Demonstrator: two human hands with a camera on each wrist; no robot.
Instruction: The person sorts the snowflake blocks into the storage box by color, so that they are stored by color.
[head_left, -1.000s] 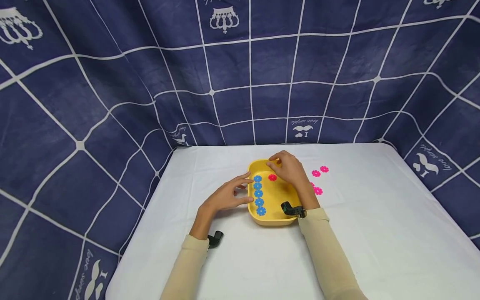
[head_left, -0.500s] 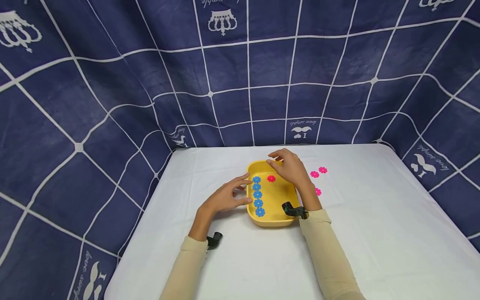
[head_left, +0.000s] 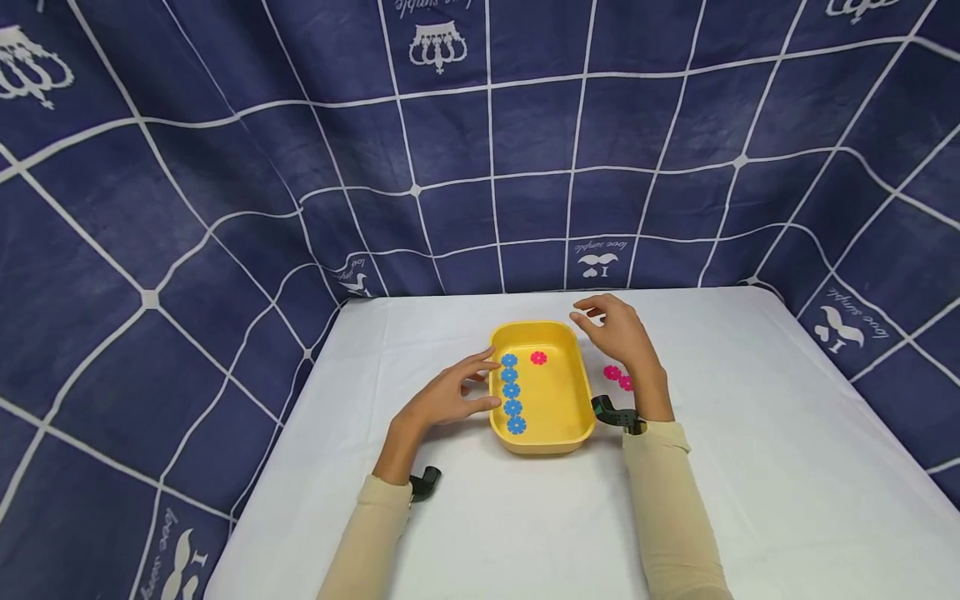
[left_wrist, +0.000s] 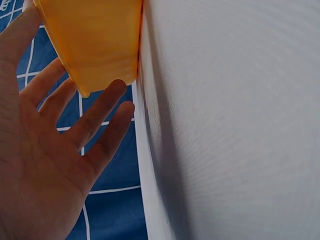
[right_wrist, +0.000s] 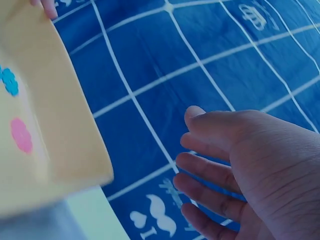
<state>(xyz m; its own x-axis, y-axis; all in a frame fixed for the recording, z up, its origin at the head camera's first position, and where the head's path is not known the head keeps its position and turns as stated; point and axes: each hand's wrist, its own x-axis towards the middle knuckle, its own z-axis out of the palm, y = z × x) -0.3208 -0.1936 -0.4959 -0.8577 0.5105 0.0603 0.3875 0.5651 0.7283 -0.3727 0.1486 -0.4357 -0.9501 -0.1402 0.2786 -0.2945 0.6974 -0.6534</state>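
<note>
A yellow plastic tray (head_left: pixel 555 404) sits on the table, with several blue flower-shaped pieces (head_left: pixel 512 390) in a column along its left side. One pink flower-shaped piece (head_left: pixel 538 358) lies inside near its far end. My left hand (head_left: pixel 450 393) is at the tray's left wall, fingers spread and fingertips at the rim; the left wrist view shows them against the yellow wall (left_wrist: pixel 95 45). Beyond the far right corner hovers my right hand (head_left: pixel 618 333), fingers loosely bent, with nothing between them in the right wrist view. Two pink flower-shaped pieces (head_left: pixel 618 377) show beside its forearm.
A white cloth (head_left: pixel 750 467) covers the table. Blue curtains with white grid lines (head_left: pixel 525 200) close off the back and both sides. A black wrist camera (head_left: pixel 615 412) sits on the right wrist, close to the tray's right rim.
My right hand has moved from over the tray's far end to the right, out past the rim, and now covers the farther pink pieces. The left hand stays at the tray's side.
</note>
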